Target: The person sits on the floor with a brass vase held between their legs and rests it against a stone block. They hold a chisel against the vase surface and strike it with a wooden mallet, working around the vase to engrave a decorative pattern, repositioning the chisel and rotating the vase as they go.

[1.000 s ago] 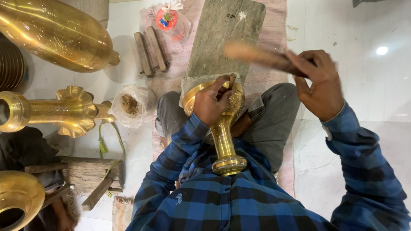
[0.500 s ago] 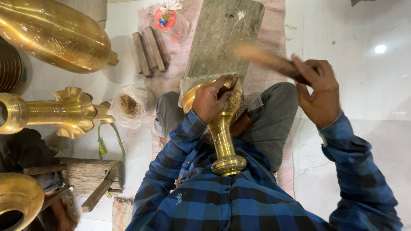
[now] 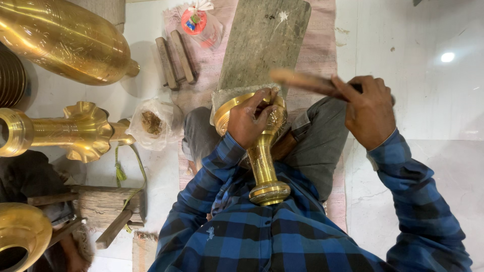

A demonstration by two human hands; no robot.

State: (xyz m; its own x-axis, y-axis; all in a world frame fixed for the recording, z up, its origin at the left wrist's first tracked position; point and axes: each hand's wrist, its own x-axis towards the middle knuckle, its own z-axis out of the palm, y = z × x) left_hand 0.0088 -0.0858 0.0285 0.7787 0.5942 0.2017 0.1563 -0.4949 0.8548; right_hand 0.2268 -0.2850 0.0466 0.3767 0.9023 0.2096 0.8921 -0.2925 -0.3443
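A: Brass stem piece lies across the lap, its flared rim propped on the grey stone slab at twelve o'clock, likely for support.

B: And the hands?

A: Left hand, fingers curled together over the rim, steadies it. Right hand at three o'clock has its fingers clamped round a wooden mallet handle, raised above the brass.

The left hand grips the flared top of a brass stem lying across the lap, its rim against a grey slab. The right hand holds a blurred wooden stick above it. Brass vessels lie left.
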